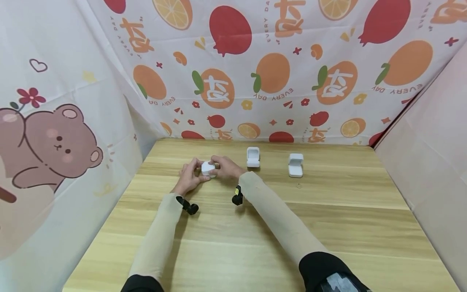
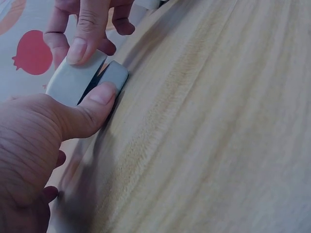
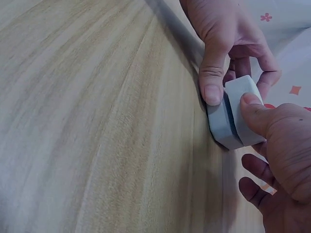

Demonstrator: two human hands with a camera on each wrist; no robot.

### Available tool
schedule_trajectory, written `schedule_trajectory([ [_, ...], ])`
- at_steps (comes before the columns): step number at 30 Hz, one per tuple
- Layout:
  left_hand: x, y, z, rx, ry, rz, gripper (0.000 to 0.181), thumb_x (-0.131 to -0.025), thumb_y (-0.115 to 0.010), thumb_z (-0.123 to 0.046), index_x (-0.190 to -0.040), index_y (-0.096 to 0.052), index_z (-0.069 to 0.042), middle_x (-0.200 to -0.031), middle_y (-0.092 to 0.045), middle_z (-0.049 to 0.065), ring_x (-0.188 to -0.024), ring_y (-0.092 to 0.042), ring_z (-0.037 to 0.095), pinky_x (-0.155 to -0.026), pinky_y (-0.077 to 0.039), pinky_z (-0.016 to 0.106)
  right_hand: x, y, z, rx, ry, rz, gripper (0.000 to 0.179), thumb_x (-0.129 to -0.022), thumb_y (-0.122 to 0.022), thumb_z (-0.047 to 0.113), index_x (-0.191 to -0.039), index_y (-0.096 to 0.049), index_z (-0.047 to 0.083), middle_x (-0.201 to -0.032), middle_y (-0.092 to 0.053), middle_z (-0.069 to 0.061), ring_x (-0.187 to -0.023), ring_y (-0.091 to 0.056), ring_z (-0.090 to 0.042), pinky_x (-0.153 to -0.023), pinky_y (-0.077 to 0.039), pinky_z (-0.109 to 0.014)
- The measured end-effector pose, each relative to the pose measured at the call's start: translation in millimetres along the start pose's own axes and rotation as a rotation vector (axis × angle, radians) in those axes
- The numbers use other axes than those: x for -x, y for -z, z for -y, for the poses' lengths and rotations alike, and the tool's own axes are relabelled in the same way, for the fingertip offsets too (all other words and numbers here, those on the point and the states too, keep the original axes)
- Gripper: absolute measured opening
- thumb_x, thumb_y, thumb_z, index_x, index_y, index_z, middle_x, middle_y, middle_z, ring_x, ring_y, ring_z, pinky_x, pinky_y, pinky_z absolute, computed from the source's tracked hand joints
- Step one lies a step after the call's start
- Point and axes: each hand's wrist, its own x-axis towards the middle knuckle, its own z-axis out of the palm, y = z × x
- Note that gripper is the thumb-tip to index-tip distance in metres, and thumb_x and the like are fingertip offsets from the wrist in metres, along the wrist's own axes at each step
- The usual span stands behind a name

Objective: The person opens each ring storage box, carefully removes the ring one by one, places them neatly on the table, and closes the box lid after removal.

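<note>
Both hands are on a small white ring box (image 1: 208, 168) at the left of the table, its lid (image 2: 77, 77) parted from the base (image 3: 221, 124) by a narrow dark gap. My left hand (image 1: 189, 177) grips the base, the thumb lying along its front in the left wrist view. From the other side my right hand (image 1: 227, 167) holds the lid, with the thumb pressed on its face in the right wrist view. The box's inside is hidden.
Two more white ring boxes stand with lids raised, one (image 1: 253, 157) right of my hands and another (image 1: 296, 165) farther right. A small thin ring (image 1: 298, 185) lies just in front of the latter. A fruit-patterned cloth (image 1: 270, 101) hangs behind the wooden table (image 1: 328, 219).
</note>
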Motion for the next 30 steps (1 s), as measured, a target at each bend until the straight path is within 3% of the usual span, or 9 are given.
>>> schedule_trajectory([
  [4,-0.2,2.8,-4.2,-0.011,0.003,0.009,0.051,-0.066,-0.079,-0.029,-0.106,-0.049,-0.019,-0.120,-0.061,0.002,-0.105,-0.037,0.025,-0.089,-0.016,0.047,-1.0,2.6,1.5,-0.010,-0.006,0.002,0.026,-0.085,-0.061,0.026,-0.106,-0.052,0.014,-0.123,-0.057,-0.002,-0.097,-0.056,-0.019,-0.082,-0.043,-0.027],
  [10,0.5,5.4,-8.4,-0.016,0.022,0.022,0.052,-0.067,-0.078,-0.028,-0.108,-0.048,-0.018,-0.123,-0.059,0.007,-0.109,-0.038,0.027,-0.090,-0.016,0.048,-2.0,6.5,4.7,-0.007,-0.030,0.025,0.025,-0.085,-0.061,0.028,-0.104,-0.052,0.014,-0.114,-0.060,0.000,-0.092,-0.054,-0.015,-0.079,-0.042,-0.027],
  [16,2.4,4.3,-6.9,0.008,0.028,0.027,0.055,-0.066,-0.079,-0.027,-0.111,-0.048,-0.019,-0.123,-0.059,0.010,-0.111,-0.038,0.029,-0.090,-0.015,0.048,-4.5,5.9,2.5,-0.024,-0.039,0.057,0.024,-0.086,-0.060,0.028,-0.105,-0.052,0.016,-0.112,-0.060,0.002,-0.091,-0.053,-0.009,-0.079,-0.044,-0.025],
  [30,-0.5,3.6,-2.6,-0.014,0.057,0.044,0.058,-0.066,-0.079,-0.028,-0.114,-0.047,-0.021,-0.124,-0.059,0.009,-0.118,-0.042,0.032,-0.096,-0.014,0.053,-9.8,9.5,-0.2,-0.064,-0.031,0.087,0.024,-0.087,-0.057,0.030,-0.105,-0.053,0.015,-0.110,-0.060,0.001,-0.101,-0.056,-0.011,-0.084,-0.047,-0.027],
])
